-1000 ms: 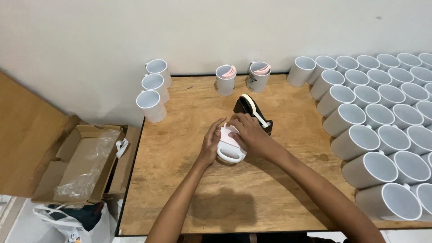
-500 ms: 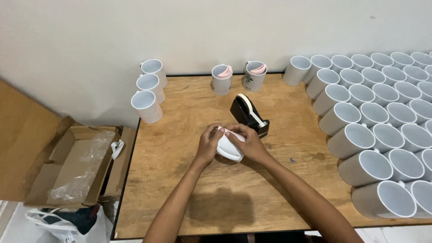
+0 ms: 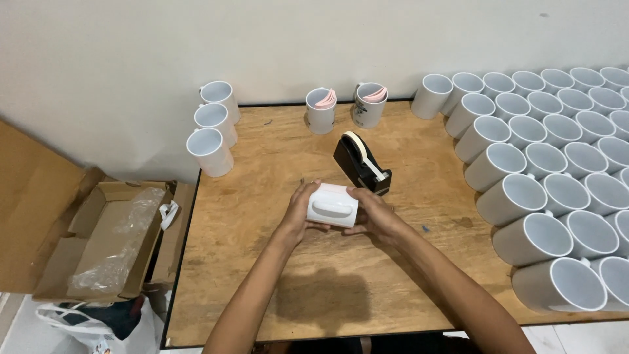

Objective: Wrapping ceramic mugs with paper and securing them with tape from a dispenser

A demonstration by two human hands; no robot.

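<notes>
Held sideways above the middle of the wooden table [image 3: 249, 196], handle up: white mug [image 3: 333, 205], left hand [image 3: 298, 213] and right hand [image 3: 373, 213] clamped on its 2 ends, fingers curled around it. Just beyond, black tape dispenser [image 3: 360, 160]. Farther back, 2 mugs with pink sheets [image 3: 346, 105]; at right, rows of white mugs [image 3: 550, 151].

A white mug [image 3: 333, 205] lies on its side, handle facing up — held just above the wooden bench [image 3: 262, 262], clasped at its two ends between the left hand [image 3: 298, 215] and right hand [image 3: 375, 213].
</notes>
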